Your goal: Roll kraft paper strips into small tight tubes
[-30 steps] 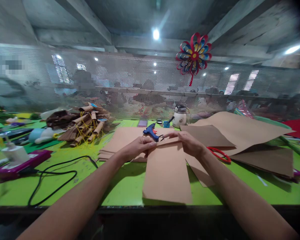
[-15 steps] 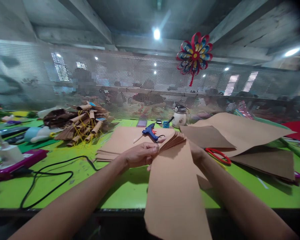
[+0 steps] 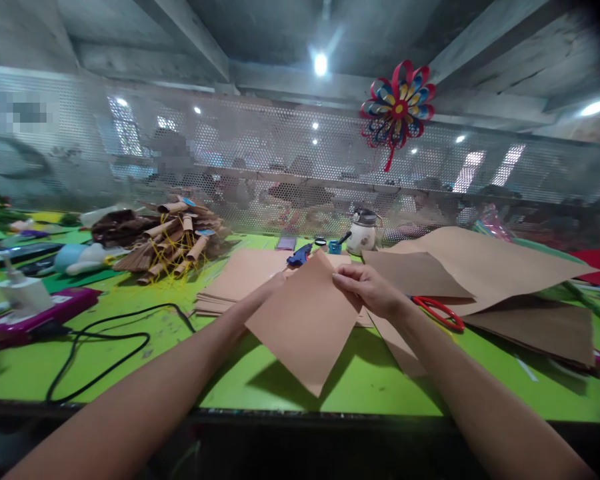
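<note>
While the head view is looking fwd & down, the R hand [image 3: 367,287] is pinching the brown paper [image 3: 307,320] at its upper R edge, thumb on the near face, so fingers are narrow w/ paper btwn. The L hand [image 3: 275,283] is mostly hiding behind the sheet; can't tell if its fingers are gripping or just propping. Paper is tilting cornerwise over the green table [image 3: 220,393], one corner pointing at the near edge, shadow [image 3: 275,377] falling below; the blue glue gun [image 3: 299,256] is lying just beyond it, nr the paper stack [image 3: 250,270]. For good handling, IMO both hands should be supporting it evenly, R pinching lightly so nothing's creasing, & corners should be clearing the gun. Pose-wise, R forearm [image 3: 470,380] is slanting in from lower R, wrist approx straight; L forearm [image 3: 175,387] is coming up from lower L, running behind the paper's L corner.
</note>
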